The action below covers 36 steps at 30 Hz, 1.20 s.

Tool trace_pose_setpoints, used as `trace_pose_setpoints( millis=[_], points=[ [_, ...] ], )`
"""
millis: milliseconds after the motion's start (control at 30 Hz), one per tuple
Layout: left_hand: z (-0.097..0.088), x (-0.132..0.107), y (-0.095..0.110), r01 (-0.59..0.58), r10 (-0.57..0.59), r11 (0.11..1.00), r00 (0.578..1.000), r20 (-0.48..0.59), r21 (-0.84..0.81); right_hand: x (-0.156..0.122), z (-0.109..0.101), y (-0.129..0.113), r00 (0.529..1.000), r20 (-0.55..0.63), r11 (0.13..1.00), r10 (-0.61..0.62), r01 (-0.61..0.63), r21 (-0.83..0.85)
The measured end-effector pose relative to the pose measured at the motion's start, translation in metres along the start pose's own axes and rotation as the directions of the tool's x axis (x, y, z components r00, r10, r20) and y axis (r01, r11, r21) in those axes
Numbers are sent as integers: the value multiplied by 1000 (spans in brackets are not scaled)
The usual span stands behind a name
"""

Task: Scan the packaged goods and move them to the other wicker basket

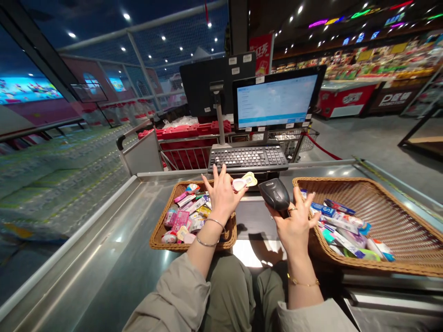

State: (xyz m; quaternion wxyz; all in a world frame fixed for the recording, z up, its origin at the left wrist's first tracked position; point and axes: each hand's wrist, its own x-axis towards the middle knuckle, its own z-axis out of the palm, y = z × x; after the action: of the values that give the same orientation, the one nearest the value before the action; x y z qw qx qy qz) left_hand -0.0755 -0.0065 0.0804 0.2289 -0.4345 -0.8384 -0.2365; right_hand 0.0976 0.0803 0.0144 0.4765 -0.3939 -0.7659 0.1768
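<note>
My left hand [221,192] is above the right part of the left wicker basket [154,236], pinching a small pink-and-yellow package [248,180] between thumb and fingers; its exact kind is unclear. The other fingers are spread. A similar pink-and-yellow package [182,233] lies in that basket among several small packs and boxes. My right hand [294,222] grips a black barcode scanner [275,193], whose head points toward the package. Beside this hand stands the right wicker basket [411,230], with toothpaste-like boxes [341,221] and other packs heaped at its left end.
Behind the baskets are a black keyboard [249,157] and a lit monitor [275,99]; a second screen [207,87] faces away. The metal counter [114,240] spreads to the left. Beyond it stand stacked bottles [62,184] and a cart with red crates [183,131].
</note>
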Motion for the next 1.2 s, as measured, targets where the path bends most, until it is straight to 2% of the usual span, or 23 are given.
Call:
trace_pose_setpoints(
  millis=[633, 1000, 1200],
  points=[
    [15, 12, 46, 2, -3, 997, 1000, -17, -73, 6, -14, 12, 985, -142, 995, 98, -96, 23],
    [25, 21, 75, 36, -27, 985, 998, 56, -168, 9, -22, 13, 955, -252, 988, 157, -154, 34],
    [25, 27, 92, 47, -24, 972, 994, 103, -229, 9, -22, 18, 925, -321, 979, 205, -198, 54]
  ],
)
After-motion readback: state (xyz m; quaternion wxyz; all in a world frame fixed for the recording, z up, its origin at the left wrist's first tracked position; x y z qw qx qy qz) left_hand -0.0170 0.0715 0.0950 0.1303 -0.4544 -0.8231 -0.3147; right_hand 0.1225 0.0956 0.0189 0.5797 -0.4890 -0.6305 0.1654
